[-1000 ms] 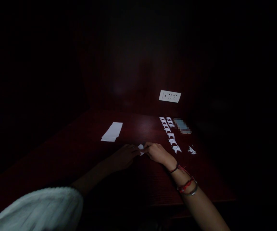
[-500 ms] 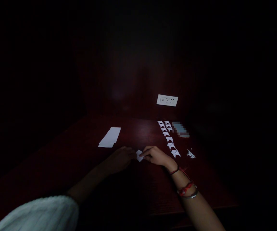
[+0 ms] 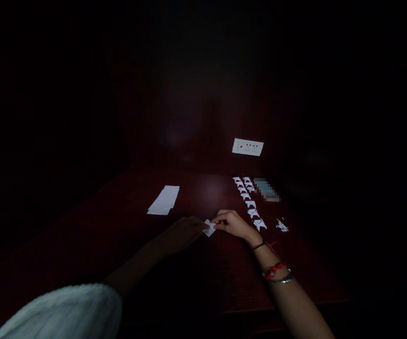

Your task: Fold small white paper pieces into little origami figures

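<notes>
A small piece of folded white paper lies between my two hands on the dark red table. My left hand, in deep shadow, grips its left side with the fingers closed. From the right, my right hand pinches the other side between thumb and fingers. Several folded paper shapes with notched ends stand in two rows just beyond my right hand. Left of centre lies a stack of white paper strips.
Small white paper scraps lie in a heap at the right. Behind them is a blurred-out flat bluish object. A white power socket is set in the dark wall behind the table. Darkness hides both sides.
My left hand has shifted a little right and its thumb now rests over the paper's edge. My right hand's fingers have drawn back toward the paper's right edge. The view has moved slightly.
</notes>
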The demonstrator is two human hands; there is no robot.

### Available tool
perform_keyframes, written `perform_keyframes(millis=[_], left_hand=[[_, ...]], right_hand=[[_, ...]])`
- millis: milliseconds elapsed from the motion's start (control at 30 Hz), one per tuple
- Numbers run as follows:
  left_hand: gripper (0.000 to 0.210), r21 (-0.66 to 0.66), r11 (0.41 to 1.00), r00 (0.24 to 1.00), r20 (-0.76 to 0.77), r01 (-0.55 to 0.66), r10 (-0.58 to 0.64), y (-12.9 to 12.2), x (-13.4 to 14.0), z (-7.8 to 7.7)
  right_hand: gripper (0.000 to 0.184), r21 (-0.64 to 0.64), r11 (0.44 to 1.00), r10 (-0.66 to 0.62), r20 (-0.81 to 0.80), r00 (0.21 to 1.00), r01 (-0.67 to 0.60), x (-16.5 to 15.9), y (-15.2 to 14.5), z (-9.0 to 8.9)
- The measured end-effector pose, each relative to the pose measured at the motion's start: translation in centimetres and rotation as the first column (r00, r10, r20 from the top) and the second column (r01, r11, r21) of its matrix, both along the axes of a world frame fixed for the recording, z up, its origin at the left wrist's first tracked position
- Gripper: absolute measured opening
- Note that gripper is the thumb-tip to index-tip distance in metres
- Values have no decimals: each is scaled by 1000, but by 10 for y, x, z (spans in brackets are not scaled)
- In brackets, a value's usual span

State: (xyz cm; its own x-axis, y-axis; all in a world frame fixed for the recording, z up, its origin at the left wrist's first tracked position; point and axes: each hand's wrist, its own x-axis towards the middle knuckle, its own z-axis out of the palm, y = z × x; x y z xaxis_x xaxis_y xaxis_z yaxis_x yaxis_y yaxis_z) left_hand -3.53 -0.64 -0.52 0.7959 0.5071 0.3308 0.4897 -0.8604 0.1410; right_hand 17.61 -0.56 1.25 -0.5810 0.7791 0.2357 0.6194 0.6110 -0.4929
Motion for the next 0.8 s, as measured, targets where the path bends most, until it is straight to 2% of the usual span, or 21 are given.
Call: perform_keyframes(millis=[133, 267, 400, 533, 667, 800], left_hand=[[26, 27, 999, 1000, 6, 28, -28, 1, -2, -5], [27, 2, 997, 997, -7, 72, -72, 2, -5, -3], [26, -27, 997, 997, 31, 66, -65, -1, -5, 4], [30, -54, 997, 998, 49, 46, -43, -3, -3, 3], [31, -51, 998, 1000, 1, 31, -31, 1, -3, -4], [31, -57, 998, 999, -28, 34, -36, 4, -3, -7]], right_hand=[[21, 0, 1000, 16, -8, 1000, -16, 4, 3, -2], [19, 12, 999, 47, 7, 999, -47, 4, 3, -2], [22, 44, 998, 34, 39, 999, -36, -1, 1, 1], [20, 92, 996, 21, 20, 1000, -23, -5, -1, 3], [20, 54, 998, 20, -29, 999, -18, -8, -3, 2], [19, -22, 999, -40, -143, 989, 37, -9, -2, -1]])
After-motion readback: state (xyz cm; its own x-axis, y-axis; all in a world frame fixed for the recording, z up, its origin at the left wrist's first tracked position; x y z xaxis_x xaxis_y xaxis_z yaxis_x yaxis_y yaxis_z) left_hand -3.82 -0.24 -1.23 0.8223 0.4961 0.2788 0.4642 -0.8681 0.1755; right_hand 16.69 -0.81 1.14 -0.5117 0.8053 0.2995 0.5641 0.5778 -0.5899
